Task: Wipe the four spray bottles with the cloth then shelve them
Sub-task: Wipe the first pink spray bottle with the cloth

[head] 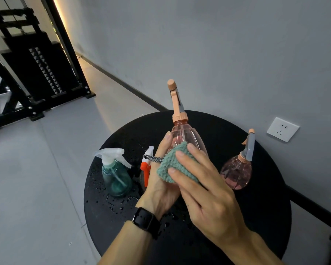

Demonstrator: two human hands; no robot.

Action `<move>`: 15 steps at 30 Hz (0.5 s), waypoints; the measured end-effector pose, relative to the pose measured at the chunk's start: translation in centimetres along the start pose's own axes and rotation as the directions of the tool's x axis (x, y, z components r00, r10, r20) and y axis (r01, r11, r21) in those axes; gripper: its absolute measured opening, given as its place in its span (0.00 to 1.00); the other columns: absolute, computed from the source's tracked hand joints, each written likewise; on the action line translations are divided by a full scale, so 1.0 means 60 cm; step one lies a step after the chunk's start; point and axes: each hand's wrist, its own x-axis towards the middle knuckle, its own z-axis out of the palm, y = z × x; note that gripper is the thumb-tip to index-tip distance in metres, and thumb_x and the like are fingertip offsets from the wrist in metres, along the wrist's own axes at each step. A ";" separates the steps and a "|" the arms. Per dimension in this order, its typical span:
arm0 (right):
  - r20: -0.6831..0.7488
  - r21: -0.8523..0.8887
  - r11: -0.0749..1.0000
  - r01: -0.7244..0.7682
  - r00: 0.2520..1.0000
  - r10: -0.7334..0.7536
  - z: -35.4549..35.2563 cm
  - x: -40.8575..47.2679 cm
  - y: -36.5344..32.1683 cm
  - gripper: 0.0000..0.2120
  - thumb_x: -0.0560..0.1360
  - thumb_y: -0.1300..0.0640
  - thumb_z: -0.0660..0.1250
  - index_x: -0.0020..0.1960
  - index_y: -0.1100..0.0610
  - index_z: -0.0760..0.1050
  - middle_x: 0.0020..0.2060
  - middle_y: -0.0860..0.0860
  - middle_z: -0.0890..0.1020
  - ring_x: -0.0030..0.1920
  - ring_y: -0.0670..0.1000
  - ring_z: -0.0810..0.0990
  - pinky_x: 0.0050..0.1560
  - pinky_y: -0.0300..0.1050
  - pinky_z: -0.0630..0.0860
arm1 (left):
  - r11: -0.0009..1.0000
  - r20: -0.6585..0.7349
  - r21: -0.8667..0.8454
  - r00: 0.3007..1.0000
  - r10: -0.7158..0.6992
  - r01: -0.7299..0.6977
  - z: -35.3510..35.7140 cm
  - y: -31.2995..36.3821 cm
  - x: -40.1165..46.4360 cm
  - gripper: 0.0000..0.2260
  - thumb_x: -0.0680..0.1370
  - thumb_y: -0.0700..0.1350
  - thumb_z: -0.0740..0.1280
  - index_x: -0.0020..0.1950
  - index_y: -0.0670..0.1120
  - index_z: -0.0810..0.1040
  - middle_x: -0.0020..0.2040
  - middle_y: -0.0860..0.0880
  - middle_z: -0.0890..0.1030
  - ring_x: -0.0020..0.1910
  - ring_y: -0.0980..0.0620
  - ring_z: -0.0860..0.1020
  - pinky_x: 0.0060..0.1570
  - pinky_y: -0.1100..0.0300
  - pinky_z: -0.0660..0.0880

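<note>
Left hand (161,180) grips pink bottle (187,136); right hand (204,190), fingers seemingly straight, presses cloth (172,165) on it

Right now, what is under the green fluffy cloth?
The green fluffy cloth lies on the tall pink transparent spray bottle, pressed by the right hand. The left hand grips the bottle; its lower body is hidden.

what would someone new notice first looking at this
Front and centre, the left hand holds up a tall pink spray bottle while the right hand presses a teal cloth against its side. Behind them, a round black table dotted with water drops bears a green spray bottle at left and a round pink spray bottle at right; an orange-and-white trigger peeks out behind the left hand.
</note>
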 end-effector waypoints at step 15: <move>-0.105 0.138 0.970 -0.200 0.971 0.216 -0.005 0.050 0.030 0.16 0.79 0.60 0.62 0.65 0.61 0.71 0.67 0.58 0.74 0.71 0.55 0.70 0.66 0.49 0.74 | 0.987 0.097 0.142 0.993 0.060 -0.074 0.009 -0.004 -0.010 0.20 0.81 0.57 0.57 0.55 0.46 0.84 0.49 0.46 0.85 0.48 0.49 0.84 0.43 0.57 0.80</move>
